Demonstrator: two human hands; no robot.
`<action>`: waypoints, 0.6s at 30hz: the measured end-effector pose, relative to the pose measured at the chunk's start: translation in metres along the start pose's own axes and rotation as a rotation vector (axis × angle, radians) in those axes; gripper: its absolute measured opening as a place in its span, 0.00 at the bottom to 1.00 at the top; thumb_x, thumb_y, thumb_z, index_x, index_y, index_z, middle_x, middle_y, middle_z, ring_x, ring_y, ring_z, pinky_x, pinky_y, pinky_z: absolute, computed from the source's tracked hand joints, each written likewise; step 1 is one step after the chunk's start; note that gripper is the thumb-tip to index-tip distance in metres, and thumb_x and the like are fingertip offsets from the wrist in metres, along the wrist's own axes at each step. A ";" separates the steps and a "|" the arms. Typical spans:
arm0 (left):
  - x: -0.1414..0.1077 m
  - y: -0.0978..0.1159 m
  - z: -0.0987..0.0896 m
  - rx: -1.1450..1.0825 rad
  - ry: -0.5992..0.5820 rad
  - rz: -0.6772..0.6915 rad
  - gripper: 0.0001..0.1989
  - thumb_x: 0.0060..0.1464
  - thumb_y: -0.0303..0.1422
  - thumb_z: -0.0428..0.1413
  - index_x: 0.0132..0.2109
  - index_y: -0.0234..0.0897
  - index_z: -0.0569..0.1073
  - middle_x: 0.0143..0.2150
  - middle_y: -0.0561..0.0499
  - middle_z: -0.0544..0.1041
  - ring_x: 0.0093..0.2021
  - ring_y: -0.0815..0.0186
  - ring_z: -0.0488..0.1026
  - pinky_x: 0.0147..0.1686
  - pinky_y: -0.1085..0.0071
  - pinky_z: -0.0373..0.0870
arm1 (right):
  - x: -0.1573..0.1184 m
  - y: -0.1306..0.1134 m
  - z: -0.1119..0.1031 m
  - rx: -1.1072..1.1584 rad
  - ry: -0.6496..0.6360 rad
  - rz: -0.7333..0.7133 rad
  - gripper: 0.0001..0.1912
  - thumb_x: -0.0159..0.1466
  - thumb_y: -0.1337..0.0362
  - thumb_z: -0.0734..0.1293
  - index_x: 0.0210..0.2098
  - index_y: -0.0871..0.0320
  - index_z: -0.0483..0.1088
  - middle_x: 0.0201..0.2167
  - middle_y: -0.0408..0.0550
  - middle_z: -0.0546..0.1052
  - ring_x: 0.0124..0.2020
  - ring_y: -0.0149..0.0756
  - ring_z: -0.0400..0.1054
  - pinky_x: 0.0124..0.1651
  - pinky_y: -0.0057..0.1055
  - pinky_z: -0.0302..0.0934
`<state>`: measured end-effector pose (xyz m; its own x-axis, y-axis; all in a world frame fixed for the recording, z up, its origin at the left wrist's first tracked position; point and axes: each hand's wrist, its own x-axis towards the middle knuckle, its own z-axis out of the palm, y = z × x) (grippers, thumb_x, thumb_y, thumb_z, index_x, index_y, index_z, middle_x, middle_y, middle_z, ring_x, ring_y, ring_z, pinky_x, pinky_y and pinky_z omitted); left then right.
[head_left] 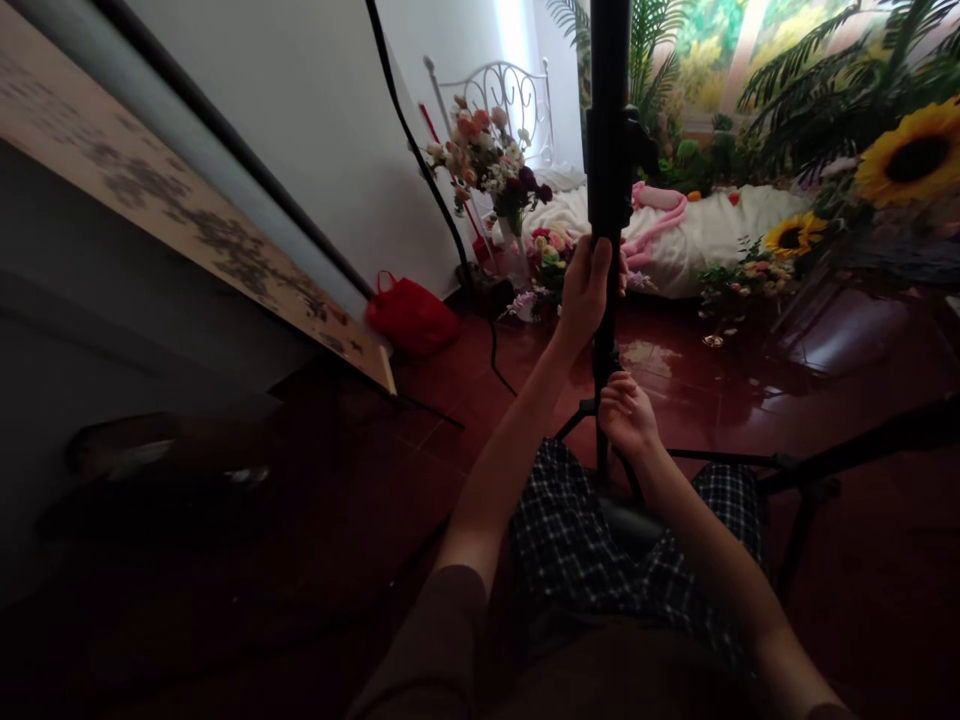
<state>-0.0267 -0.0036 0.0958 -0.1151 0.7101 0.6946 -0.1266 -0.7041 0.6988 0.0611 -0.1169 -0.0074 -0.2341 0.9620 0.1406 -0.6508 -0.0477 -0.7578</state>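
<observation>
So, the long black tubular pole [606,228] is held roughly upright by the left hand [585,290], with the fingers wrapped around it just under a thick black collar [609,170]. Lower down, the right hand [628,412] is curled closed right beside the pole, close to a small dark fitting; whether anything's pinched in there can't be told.

Below the hands, thin black legs [577,418] are spread out over the shiny dark red tiled floor [465,370]. Left of the hands, a bright red soft bag with a loop handle [414,318] is propped near the wall, with a long beige panel printed with dark blossoms [240,240] slanting down toward it. Beyond the hands, mixed artificial-looking flowers [499,150] are bunched in front of a white curly metal headboard [506,95]. Off to the right, a big yellow sunflower [915,155] can be seen past some rumpled white fabric [739,235].
</observation>
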 end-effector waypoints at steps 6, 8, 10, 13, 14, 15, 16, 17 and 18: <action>-0.009 0.013 0.000 -0.047 -0.062 -0.046 0.26 0.58 0.58 0.48 0.37 0.39 0.71 0.24 0.54 0.68 0.20 0.74 0.64 0.19 0.74 0.62 | -0.001 0.004 0.005 -0.018 0.059 -0.003 0.21 0.67 0.50 0.61 0.23 0.52 0.53 0.15 0.35 0.49 0.17 0.29 0.37 0.18 0.26 0.46; -0.021 0.010 -0.002 -0.045 -0.087 -0.117 0.26 0.59 0.59 0.47 0.35 0.39 0.71 0.21 0.56 0.66 0.19 0.74 0.62 0.18 0.74 0.60 | -0.001 0.001 0.005 -0.016 0.049 0.047 0.22 0.65 0.48 0.63 0.23 0.52 0.53 0.15 0.34 0.49 0.16 0.29 0.38 0.18 0.25 0.46; -0.038 0.001 -0.003 -0.017 -0.071 -0.169 0.26 0.58 0.58 0.49 0.34 0.39 0.70 0.20 0.57 0.65 0.19 0.74 0.62 0.19 0.74 0.60 | 0.000 -0.004 0.003 -0.042 0.032 0.111 0.22 0.63 0.45 0.64 0.24 0.52 0.54 0.15 0.34 0.52 0.15 0.28 0.40 0.17 0.25 0.45; -0.060 -0.015 -0.003 0.019 0.002 -0.202 0.25 0.56 0.58 0.52 0.34 0.39 0.69 0.21 0.58 0.66 0.19 0.75 0.62 0.20 0.75 0.61 | 0.001 -0.008 0.000 -0.115 0.049 0.230 0.26 0.59 0.36 0.63 0.24 0.52 0.56 0.16 0.36 0.59 0.14 0.27 0.45 0.16 0.25 0.44; -0.066 -0.018 -0.002 0.027 0.029 -0.208 0.25 0.56 0.58 0.53 0.34 0.38 0.69 0.21 0.58 0.66 0.19 0.75 0.62 0.21 0.75 0.61 | 0.002 -0.009 -0.001 -0.158 0.070 0.263 0.29 0.57 0.33 0.62 0.24 0.52 0.57 0.16 0.38 0.62 0.14 0.27 0.48 0.15 0.26 0.44; -0.069 -0.020 -0.001 0.032 0.055 -0.214 0.25 0.56 0.58 0.53 0.34 0.38 0.69 0.21 0.58 0.66 0.19 0.75 0.62 0.21 0.75 0.61 | 0.002 -0.010 -0.002 -0.227 0.097 0.278 0.31 0.55 0.30 0.61 0.24 0.53 0.59 0.16 0.40 0.65 0.14 0.27 0.50 0.15 0.26 0.45; -0.072 -0.021 0.000 0.033 0.076 -0.219 0.25 0.55 0.58 0.53 0.35 0.38 0.69 0.21 0.59 0.66 0.19 0.76 0.61 0.20 0.75 0.60 | 0.002 -0.011 -0.003 -0.328 0.125 0.266 0.33 0.54 0.28 0.61 0.23 0.53 0.60 0.16 0.41 0.67 0.14 0.27 0.53 0.15 0.26 0.46; -0.073 -0.021 0.001 0.031 0.092 -0.221 0.25 0.55 0.58 0.54 0.35 0.38 0.69 0.20 0.59 0.66 0.18 0.76 0.61 0.20 0.75 0.60 | 0.002 -0.011 -0.004 -0.455 0.150 0.231 0.34 0.54 0.27 0.60 0.23 0.54 0.62 0.16 0.43 0.69 0.14 0.28 0.55 0.16 0.27 0.48; -0.073 -0.020 0.002 0.029 0.103 -0.222 0.25 0.55 0.58 0.54 0.35 0.38 0.69 0.20 0.59 0.65 0.18 0.76 0.61 0.20 0.75 0.59 | 0.002 -0.012 -0.005 -0.589 0.168 0.181 0.35 0.54 0.26 0.60 0.22 0.54 0.63 0.16 0.44 0.70 0.14 0.28 0.57 0.17 0.27 0.49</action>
<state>-0.0134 -0.0416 0.0311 -0.1874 0.8433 0.5037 -0.1319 -0.5298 0.8378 0.0721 -0.1131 -0.0009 -0.1556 0.9838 -0.0885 -0.0937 -0.1039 -0.9902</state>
